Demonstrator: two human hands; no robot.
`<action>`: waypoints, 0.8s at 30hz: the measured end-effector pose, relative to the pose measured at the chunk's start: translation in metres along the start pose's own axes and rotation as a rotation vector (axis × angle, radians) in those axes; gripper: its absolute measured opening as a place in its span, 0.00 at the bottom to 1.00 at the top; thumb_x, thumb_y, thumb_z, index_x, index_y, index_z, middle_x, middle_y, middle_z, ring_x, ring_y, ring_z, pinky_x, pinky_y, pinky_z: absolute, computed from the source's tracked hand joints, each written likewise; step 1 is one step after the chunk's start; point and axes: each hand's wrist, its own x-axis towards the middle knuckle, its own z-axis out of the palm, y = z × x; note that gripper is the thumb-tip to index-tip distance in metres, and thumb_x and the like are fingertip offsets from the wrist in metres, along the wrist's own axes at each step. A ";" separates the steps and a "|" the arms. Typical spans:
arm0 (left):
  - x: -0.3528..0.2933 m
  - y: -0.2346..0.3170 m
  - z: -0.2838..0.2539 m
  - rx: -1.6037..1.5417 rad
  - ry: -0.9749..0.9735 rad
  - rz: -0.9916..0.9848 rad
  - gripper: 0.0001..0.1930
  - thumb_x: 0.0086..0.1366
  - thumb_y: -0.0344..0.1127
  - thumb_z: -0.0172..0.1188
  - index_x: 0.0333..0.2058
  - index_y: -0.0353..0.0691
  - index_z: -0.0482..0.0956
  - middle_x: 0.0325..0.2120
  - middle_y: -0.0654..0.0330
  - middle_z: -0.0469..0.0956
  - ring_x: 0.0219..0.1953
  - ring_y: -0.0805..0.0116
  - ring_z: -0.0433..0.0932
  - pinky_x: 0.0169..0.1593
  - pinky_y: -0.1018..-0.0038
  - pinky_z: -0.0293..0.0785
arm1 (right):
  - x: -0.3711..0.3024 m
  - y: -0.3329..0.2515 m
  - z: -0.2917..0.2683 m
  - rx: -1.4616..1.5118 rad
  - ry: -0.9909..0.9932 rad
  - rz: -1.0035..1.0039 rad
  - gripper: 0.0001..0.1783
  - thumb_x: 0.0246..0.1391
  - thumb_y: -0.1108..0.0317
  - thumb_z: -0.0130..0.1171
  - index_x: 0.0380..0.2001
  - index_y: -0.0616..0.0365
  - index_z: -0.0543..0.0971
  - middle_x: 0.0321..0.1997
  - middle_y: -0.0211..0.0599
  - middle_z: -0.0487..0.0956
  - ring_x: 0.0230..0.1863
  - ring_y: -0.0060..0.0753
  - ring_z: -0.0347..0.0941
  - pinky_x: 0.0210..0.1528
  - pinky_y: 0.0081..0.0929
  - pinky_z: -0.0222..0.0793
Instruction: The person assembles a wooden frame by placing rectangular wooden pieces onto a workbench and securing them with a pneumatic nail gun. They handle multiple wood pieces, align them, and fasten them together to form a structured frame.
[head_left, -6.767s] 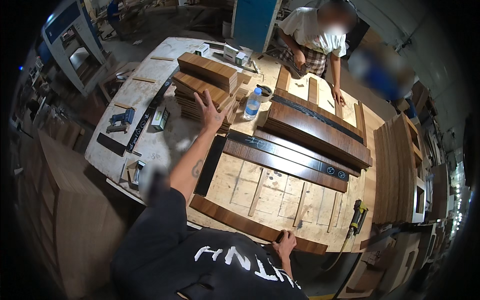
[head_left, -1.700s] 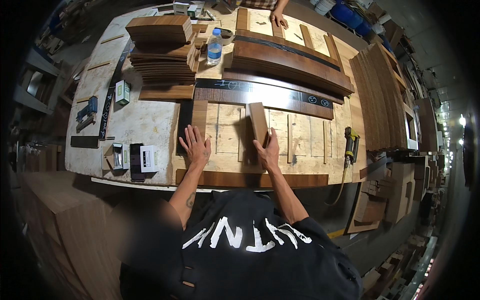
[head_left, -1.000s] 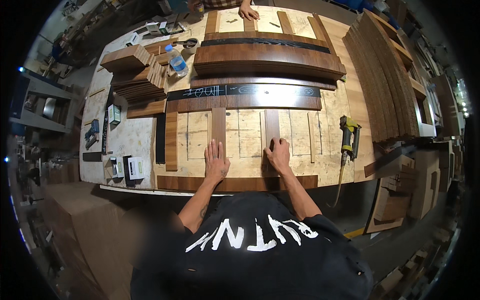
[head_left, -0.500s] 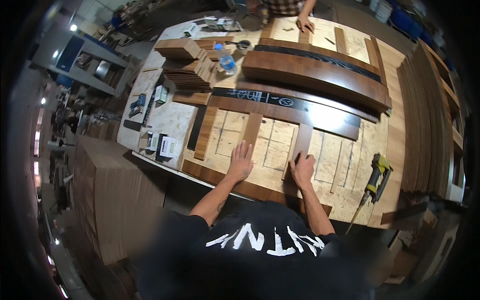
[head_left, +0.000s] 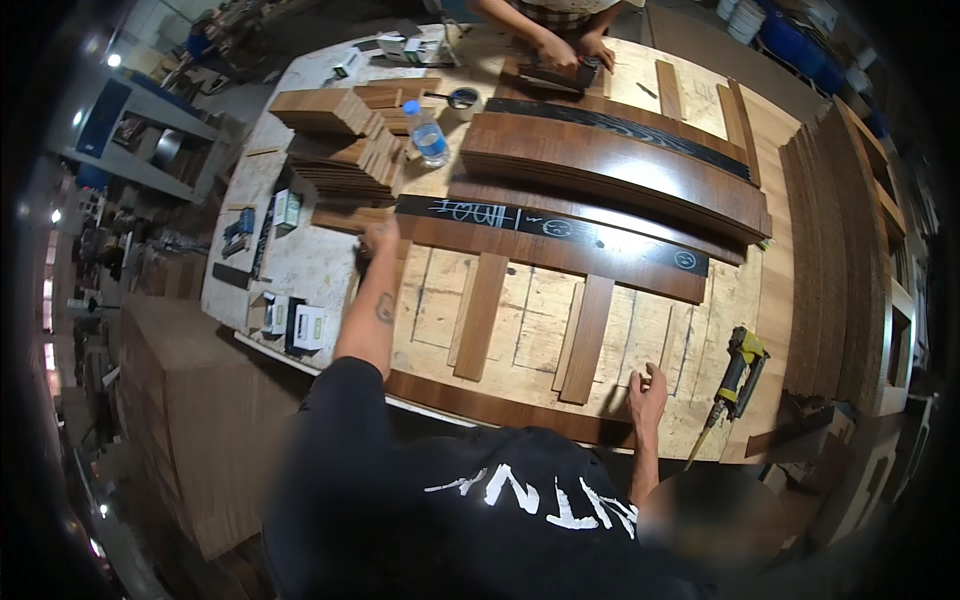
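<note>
1. A long front board (head_left: 510,410) lies along the near rim, close to the person's shirt; leaning in could nudge it askew or over the edge.
2. The right hand (head_left: 648,393) is half-curled over bare wood and holds nothing. A careless sweep of it could knock the nearer of two short boards (head_left: 482,318) (head_left: 588,340), which lie side by side with no clamp visible, their far ends at or near a long board (head_left: 560,250).
3. The nail gun (head_left: 740,370) lies right of that hand; a snag on its hose could drag it round.
4. The left hand (head_left: 380,237) is by the lowest piece of the short stack (head_left: 345,150) — whether it grips that piece, I cannot tell. The stack is uneven, so a tug low down might topple it.
5. Just beside the stack, the water bottle (head_left: 428,140) could tip if pieces slid.
6. The desk (head_left: 730,430) is bare, stained wood with pencil lines, whitish toward the left; a stack of long boards (head_left: 610,165) sits beyond the middle.
7. Across it, a co-worker's hands (head_left: 595,50) are at a dark tool (head_left: 560,78).
8. Around stand brown panels (head_left: 830,270) at right and — far left — a blue-and-grey machine (head_left: 130,120).
</note>
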 end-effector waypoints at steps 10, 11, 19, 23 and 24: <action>0.062 0.002 -0.005 0.198 -0.164 0.004 0.58 0.59 0.62 0.68 0.71 0.22 0.48 0.67 0.31 0.61 0.67 0.38 0.66 0.66 0.52 0.68 | -0.016 -0.021 0.003 0.073 -0.128 0.153 0.27 0.61 0.61 0.65 0.58 0.67 0.76 0.54 0.53 0.82 0.46 0.45 0.83 0.47 0.37 0.79; 0.066 0.004 -0.006 0.237 -0.143 0.020 0.57 0.59 0.61 0.68 0.70 0.22 0.50 0.66 0.31 0.63 0.65 0.39 0.69 0.66 0.53 0.69 | -0.013 -0.023 0.006 0.078 -0.126 0.135 0.27 0.60 0.60 0.65 0.58 0.66 0.76 0.54 0.53 0.82 0.46 0.43 0.83 0.47 0.36 0.79; -0.113 -0.066 -0.117 -1.565 -0.825 -0.305 0.16 0.71 0.36 0.59 0.52 0.33 0.73 0.51 0.52 0.73 0.50 0.57 0.74 0.62 0.58 0.72 | -0.003 -0.040 0.012 0.434 -0.134 0.125 0.27 0.62 0.59 0.66 0.58 0.65 0.76 0.48 0.48 0.83 0.42 0.35 0.82 0.43 0.31 0.80; -0.298 -0.075 -0.191 -1.336 -1.210 0.004 0.41 0.45 0.30 0.63 0.63 0.32 0.64 0.54 0.46 0.74 0.59 0.50 0.74 0.63 0.58 0.74 | -0.025 -0.084 0.017 0.839 -0.492 0.205 0.27 0.67 0.59 0.62 0.62 0.62 0.73 0.58 0.46 0.80 0.52 0.31 0.80 0.49 0.25 0.80; -0.329 -0.080 -0.191 -1.329 -1.251 -0.027 0.43 0.45 0.30 0.63 0.64 0.34 0.62 0.53 0.46 0.74 0.56 0.51 0.76 0.61 0.59 0.76 | -0.032 -0.098 0.014 0.916 -0.593 0.190 0.34 0.67 0.56 0.62 0.69 0.60 0.65 0.64 0.50 0.75 0.57 0.35 0.78 0.52 0.28 0.79</action>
